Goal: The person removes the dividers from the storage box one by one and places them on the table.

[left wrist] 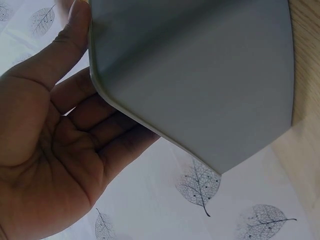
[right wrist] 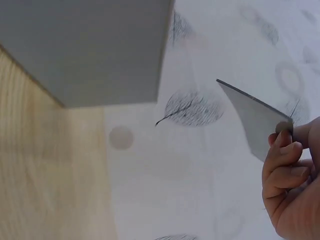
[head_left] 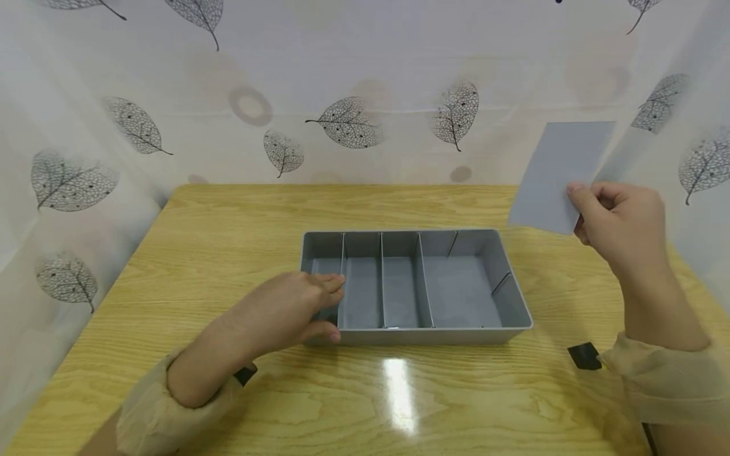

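Observation:
A grey rectangular tray with thin dividers lies across the middle of the wooden table. Over its left end reaches my left hand, palm down, fingers fairly straight across the leftmost compartment and thumb at the front rim. The left wrist view shows the tray's outer wall beside the palm; the fingertips are hidden behind the rim. Raised to the right of the tray, my right hand pinches a thin flat grey panel by its edge between thumb and curled fingers. The panel is apart from the tray.
The wooden table extends around the tray. A pale curtain with leaf prints hangs behind and at the sides. Small black patches show beside both sleeves. Narrow compartments fill the tray's left part, a wider one its right.

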Demonstrator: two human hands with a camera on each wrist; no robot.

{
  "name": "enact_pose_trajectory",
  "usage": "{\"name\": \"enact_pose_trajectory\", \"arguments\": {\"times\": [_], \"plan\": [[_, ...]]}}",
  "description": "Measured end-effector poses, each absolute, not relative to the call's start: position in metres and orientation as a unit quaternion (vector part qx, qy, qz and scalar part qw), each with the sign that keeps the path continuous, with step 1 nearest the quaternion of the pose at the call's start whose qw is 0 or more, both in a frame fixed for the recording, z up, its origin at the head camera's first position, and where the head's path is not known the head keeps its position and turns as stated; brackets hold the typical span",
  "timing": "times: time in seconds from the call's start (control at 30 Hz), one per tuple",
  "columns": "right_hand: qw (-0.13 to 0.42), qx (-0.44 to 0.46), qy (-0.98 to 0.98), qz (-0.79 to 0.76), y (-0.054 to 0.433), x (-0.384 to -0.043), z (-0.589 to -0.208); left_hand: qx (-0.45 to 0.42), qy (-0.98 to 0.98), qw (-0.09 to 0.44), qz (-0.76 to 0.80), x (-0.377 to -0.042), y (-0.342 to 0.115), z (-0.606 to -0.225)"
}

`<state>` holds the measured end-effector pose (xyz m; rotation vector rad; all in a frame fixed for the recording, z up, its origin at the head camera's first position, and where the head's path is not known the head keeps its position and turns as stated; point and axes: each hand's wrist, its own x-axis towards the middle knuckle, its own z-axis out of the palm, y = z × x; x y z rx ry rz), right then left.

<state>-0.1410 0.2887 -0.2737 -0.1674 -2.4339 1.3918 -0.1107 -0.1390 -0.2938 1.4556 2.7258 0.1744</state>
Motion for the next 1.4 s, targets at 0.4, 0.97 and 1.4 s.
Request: {"name": "enact_pose_trajectory", "arguments": {"times": [0.4, 0.97, 1.4], "plan": [[-0.031, -0.133, -0.725, 0.675, 0.348, -0.175, -0.324, 0.472, 0.879, 0.017, 0.059, -0.111, -0.139, -0.294], [-0.109, -0.107, -0.868, 0.472, 0.346, -0.185, -0.351, 0.469, 0.881, 0.024, 0.061, -0.111, -0.139, -0.294], [-0.18, 0.005, -0.896, 0.407, 0.341, -0.185, -0.351, 0.466, 0.883, 0.026, 0.053, -0.111, -0.139, -0.293]]}}
